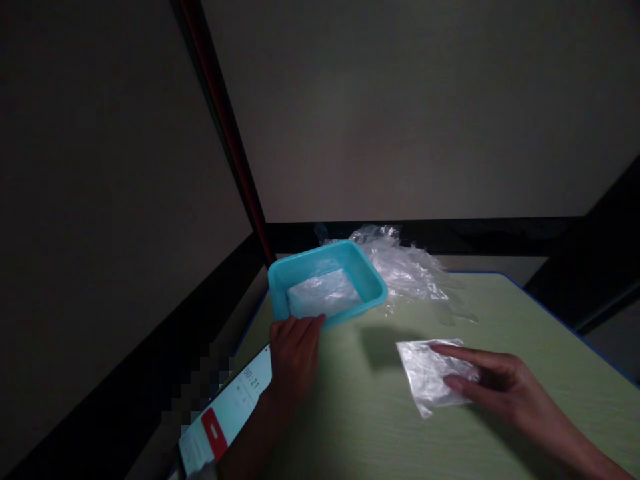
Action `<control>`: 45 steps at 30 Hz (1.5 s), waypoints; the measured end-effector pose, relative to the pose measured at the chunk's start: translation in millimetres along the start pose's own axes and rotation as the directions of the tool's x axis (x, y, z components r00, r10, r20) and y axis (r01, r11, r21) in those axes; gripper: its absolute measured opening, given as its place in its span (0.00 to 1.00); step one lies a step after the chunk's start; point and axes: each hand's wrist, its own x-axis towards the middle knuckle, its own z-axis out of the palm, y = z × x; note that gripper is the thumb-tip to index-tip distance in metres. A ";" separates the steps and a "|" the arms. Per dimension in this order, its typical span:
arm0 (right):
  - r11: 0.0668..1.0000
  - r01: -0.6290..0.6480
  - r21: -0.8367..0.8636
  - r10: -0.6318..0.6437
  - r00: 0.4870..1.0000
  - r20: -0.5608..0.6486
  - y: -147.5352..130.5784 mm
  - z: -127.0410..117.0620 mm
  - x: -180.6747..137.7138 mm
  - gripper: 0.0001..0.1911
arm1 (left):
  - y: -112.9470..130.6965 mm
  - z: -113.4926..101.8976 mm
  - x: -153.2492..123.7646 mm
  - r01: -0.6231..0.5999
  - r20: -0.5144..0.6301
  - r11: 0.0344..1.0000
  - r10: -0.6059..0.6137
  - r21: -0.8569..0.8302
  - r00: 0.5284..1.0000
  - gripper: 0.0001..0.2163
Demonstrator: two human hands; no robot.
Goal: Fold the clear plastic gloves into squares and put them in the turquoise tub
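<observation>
the only writing that can be read stands on the phone screen (227,417), which lies at the near left edge of the table (380,427), just beside the wrist of the left hand (295,353). near the screen's upper end are the digits 00:21, dark on the light ground and tilted with the phone. the small grey marks under them are too small to read. lower on the same screen is a red button (214,427) with a white mark that cannot be made out.

Turquoise tray (379,288), clear bag (425,377), seemingly pale-green table (360,420).
</observation>
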 end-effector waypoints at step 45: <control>0.973 0.221 -0.063 -0.229 0.952 -0.205 -39.0 -8.8 -5.4 0.08 | 72.3 -21.1 -17.2 0.155 0.254 0.905 -0.055 -0.395 0.966 0.12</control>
